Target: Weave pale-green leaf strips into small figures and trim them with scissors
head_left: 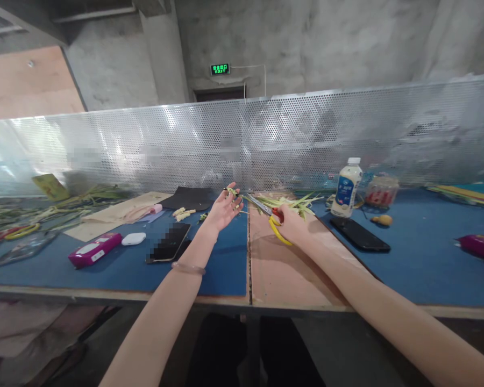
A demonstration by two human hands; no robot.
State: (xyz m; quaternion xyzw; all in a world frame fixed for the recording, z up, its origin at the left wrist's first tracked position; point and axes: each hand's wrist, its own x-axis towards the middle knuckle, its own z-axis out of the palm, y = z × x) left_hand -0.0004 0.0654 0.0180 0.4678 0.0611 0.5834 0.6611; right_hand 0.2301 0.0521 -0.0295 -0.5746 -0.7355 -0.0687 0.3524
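Observation:
My left hand [225,210] is raised over the table with its palm turned up. Its fingers hold a small yellow-green and dark piece [232,192], too small to make out in full. In my right hand [292,223] is a pair of scissors [260,203] with red and yellow handles, its blades pointing toward my left hand. Behind the scissors lies a bunch of pale green leaf strips [300,203], partly hidden by my right hand.
Two dark phones [361,234] [169,242], a white earphone case [133,239] and a purple packet [95,250] lie on the blue table. A white-capped bottle [346,189] stands at right beside a clear jar [381,192]. A perforated metal screen [185,145] rises behind.

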